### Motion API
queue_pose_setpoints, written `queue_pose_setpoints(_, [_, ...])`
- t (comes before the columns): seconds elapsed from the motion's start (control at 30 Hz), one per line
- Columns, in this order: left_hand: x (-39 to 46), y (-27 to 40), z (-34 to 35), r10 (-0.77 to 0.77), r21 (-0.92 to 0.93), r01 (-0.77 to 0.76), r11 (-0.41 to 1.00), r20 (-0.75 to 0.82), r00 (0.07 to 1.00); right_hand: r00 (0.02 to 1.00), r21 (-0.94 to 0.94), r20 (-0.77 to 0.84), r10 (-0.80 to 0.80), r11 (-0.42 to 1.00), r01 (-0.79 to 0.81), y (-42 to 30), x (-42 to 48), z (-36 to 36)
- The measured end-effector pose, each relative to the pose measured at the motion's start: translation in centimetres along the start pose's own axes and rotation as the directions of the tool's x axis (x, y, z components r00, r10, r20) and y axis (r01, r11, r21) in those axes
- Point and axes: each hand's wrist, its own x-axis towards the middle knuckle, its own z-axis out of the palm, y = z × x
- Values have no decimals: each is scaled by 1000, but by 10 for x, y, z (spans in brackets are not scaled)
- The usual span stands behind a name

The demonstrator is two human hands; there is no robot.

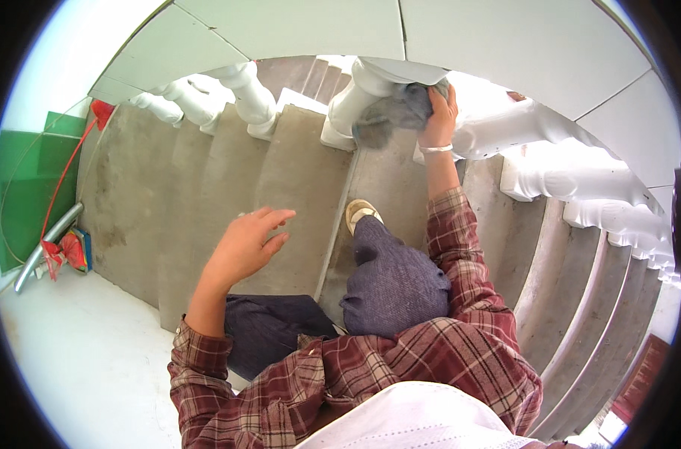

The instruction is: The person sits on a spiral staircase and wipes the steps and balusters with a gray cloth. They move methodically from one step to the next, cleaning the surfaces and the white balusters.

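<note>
My right hand [439, 120] reaches forward and grips a dark grey cloth [399, 106] between two white balusters. The cloth is against or very close to the upper part of one baluster [346, 106], just beneath the tiled handrail [340, 28]; part of it hangs loose and blurred. My left hand [250, 241] is raised over the concrete steps, palm turned inward, fingers loosely bent and apart, with nothing in it. My right knee [396, 280] is bent in front of me, and a shoe [363, 213] rests on a stair tread.
Concrete stairs [301, 168] run to the left and right. More white balusters [559, 174] line the right side. At the left are a green-tiled wall [32, 179], a metal pipe [48, 247], a red ribbon [68, 163] and a small colourful packet [82, 250]. A white wall [88, 359] stands lower left.
</note>
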Motion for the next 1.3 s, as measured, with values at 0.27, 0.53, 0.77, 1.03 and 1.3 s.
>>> queue_pose_setpoints(0.27, [9, -6, 7, 30, 28, -31, 999, 23, 999, 967, -494, 149, -207, 831, 254, 114, -92, 58])
queue_pose_setpoints(0.53, [2, -17, 13, 96, 42, -98, 994, 51, 994, 953, 460, 124, 276, 835, -302, 46, 6, 28])
queue_pose_setpoints(0.77, [15, -15, 9, 54, -57, -51, 997, 40, 998, 943, -390, -70, -326, 879, 275, 24, -54, 57])
queue_pose_setpoints(1.03, [145, -1, 73, -78, -741, -407, 534, -522, 849, 829, -467, 468, -308, 710, 527, -21, -75, 86])
queue_pose_setpoints(1.3, [171, 55, 78, -151, -882, -437, 174, -463, 874, 744, -101, 420, -520, 788, 608, -35, -62, -8])
